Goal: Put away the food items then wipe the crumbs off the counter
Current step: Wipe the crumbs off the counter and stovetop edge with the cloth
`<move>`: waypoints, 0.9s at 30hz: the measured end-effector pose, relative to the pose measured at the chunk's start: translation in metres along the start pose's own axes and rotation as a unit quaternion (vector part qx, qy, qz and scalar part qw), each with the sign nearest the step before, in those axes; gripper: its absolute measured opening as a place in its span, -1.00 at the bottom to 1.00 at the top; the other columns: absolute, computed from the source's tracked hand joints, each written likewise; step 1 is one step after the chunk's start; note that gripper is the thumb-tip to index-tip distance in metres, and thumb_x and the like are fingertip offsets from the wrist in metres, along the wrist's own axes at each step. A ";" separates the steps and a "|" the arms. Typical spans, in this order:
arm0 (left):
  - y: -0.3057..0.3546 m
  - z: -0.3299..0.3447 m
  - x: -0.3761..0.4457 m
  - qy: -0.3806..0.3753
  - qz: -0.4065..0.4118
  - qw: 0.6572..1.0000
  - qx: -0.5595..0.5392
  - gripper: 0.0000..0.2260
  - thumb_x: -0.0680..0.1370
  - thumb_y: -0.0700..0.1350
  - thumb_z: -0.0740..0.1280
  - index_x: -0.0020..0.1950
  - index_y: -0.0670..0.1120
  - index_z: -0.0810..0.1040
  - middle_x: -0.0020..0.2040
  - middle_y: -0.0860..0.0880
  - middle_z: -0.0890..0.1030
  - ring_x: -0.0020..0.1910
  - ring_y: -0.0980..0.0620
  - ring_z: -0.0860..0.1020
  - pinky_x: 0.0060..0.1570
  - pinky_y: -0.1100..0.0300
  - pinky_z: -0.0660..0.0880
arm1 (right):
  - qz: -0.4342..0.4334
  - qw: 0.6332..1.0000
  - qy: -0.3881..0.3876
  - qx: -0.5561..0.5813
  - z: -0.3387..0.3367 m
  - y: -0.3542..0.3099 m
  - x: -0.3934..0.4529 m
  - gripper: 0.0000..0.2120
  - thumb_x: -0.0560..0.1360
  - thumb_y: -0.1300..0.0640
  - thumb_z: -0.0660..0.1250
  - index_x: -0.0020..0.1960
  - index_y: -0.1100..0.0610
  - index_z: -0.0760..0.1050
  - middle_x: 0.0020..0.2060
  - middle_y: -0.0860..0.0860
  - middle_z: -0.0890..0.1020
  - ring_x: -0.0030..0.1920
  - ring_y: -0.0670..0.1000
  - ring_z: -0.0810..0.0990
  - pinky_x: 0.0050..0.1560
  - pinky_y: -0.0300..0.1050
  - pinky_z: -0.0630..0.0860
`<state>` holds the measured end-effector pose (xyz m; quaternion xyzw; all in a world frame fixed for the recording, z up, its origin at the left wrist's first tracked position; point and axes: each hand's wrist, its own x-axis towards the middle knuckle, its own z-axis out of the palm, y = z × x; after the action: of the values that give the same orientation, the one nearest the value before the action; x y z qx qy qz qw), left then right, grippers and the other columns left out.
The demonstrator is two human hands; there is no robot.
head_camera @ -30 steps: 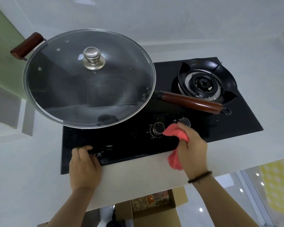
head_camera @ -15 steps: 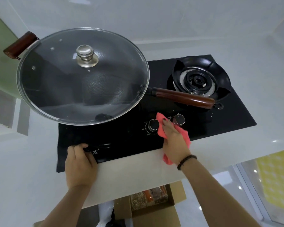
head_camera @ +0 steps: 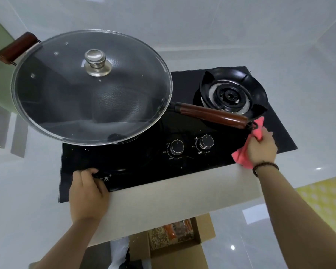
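Observation:
My right hand (head_camera: 261, 147) grips a pink cloth (head_camera: 242, 157) and presses it on the black glass hob (head_camera: 134, 164), at its front right, just past the tip of the wok's handle (head_camera: 211, 114). My left hand (head_camera: 87, 191) rests on the hob's front left edge with its fingers curled onto the glass and nothing in them. A few pale specks lie on the glass near the two knobs (head_camera: 190, 145). Food packets (head_camera: 171, 232) sit in an open cardboard box (head_camera: 202, 247) on the floor below the counter.
A big wok under a glass lid (head_camera: 91, 88) covers the left burner and overhangs the hob's left side. The right burner (head_camera: 230, 95) stands bare. White counter (head_camera: 163, 199) runs along the front and right. A yellow dotted surface (head_camera: 326, 202) lies at lower right.
My right hand has swept the pink cloth from between the knobs to the right, up to the end of the wok's handle. My left hand has stayed on the hob's front edge.

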<state>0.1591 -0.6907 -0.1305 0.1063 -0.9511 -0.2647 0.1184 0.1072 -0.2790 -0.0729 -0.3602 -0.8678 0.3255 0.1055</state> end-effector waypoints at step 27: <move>0.001 0.000 0.000 -0.002 -0.001 1.000 0.007 -0.77 0.43 -0.43 0.26 0.06 -0.27 0.48 -0.02 -0.25 0.44 -0.17 -0.27 0.47 -0.15 -0.11 0.46 | -0.126 0.989 -0.057 -0.046 0.022 0.052 -0.074 -0.56 0.41 0.21 0.21 0.27 0.15 0.52 0.33 0.03 0.46 0.40 0.13 0.36 0.42 0.03 0.24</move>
<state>0.1592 -0.6901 -0.1299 0.1079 -0.9530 -0.2584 0.1159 0.1797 -0.3139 -0.1195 -0.2330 -0.9250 0.2895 0.0792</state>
